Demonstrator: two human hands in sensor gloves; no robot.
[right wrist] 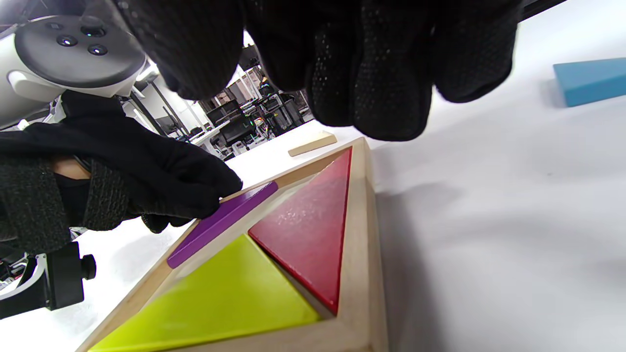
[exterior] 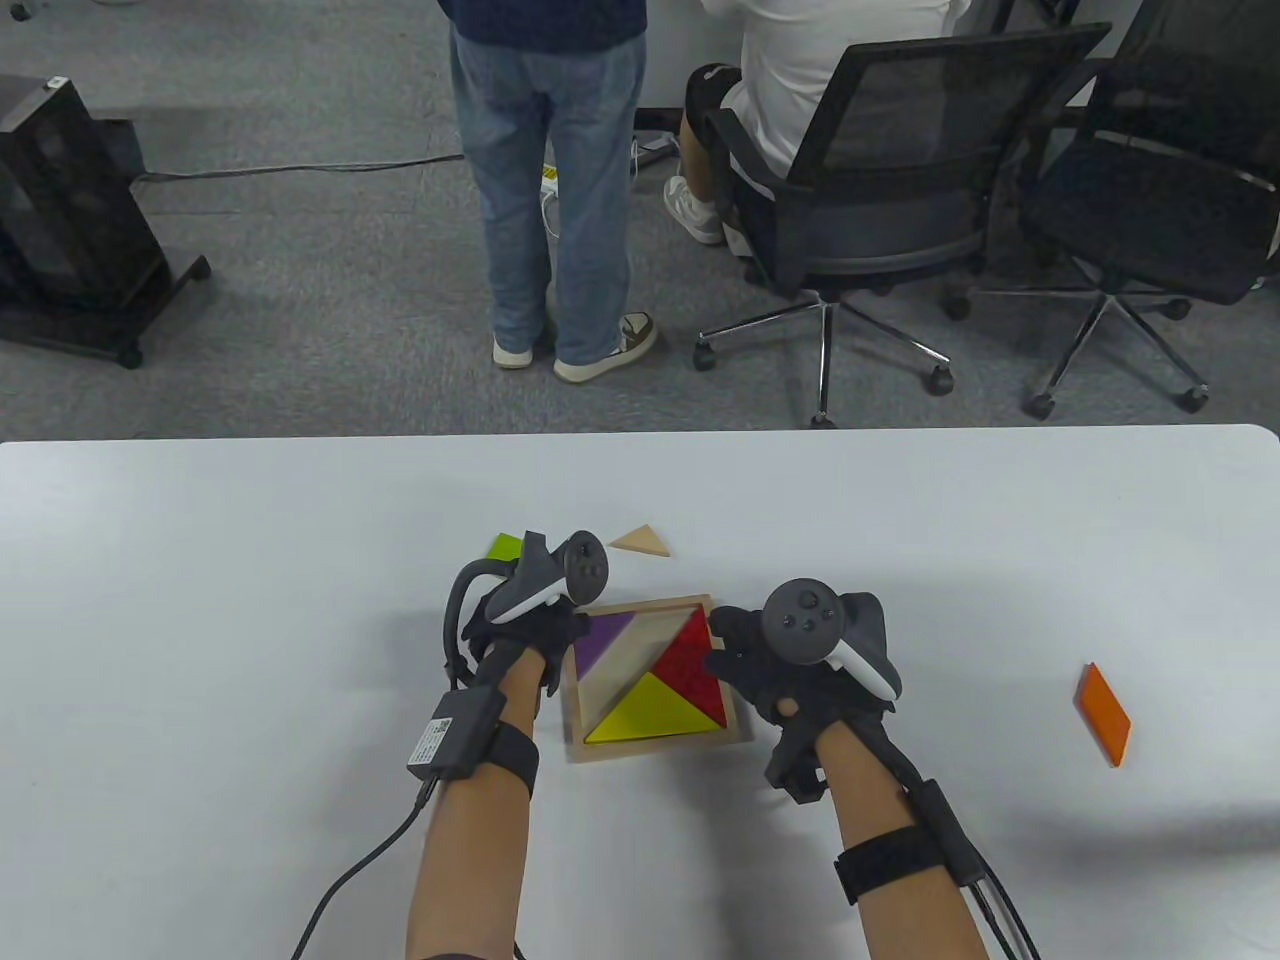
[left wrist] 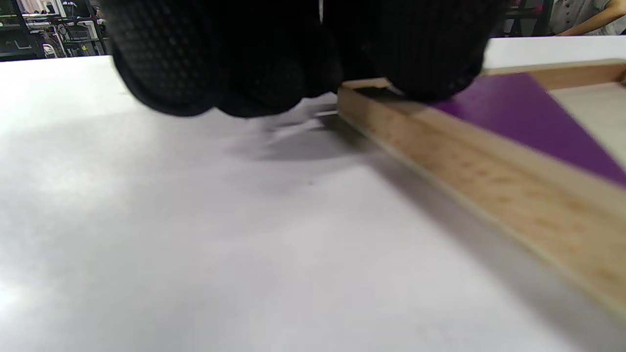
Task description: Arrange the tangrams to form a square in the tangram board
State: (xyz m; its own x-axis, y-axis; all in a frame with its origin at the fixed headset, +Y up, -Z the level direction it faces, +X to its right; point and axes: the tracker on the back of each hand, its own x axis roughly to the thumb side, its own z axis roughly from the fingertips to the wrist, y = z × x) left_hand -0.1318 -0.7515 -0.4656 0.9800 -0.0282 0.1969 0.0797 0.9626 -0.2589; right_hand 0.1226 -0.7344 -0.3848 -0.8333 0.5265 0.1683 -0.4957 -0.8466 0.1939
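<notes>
My left hand (exterior: 535, 625) presses its fingertips (right wrist: 195, 195) on the purple piece (exterior: 605, 640) at the left rim of the wooden board (exterior: 730, 735), which sits mid-tabletop (exterior: 250, 600). Red triangle (exterior: 690, 665) and yellow triangle (exterior: 655, 710) lie inside. My right hand (exterior: 790, 665) hovers beside the board, fingers loosely curled and grasping nothing. An orange piece (exterior: 1102, 714) lies well apart.

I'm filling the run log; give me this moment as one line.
left hand: pressing purple piece into board | right hand: open by board | in board: red, yellow
</notes>
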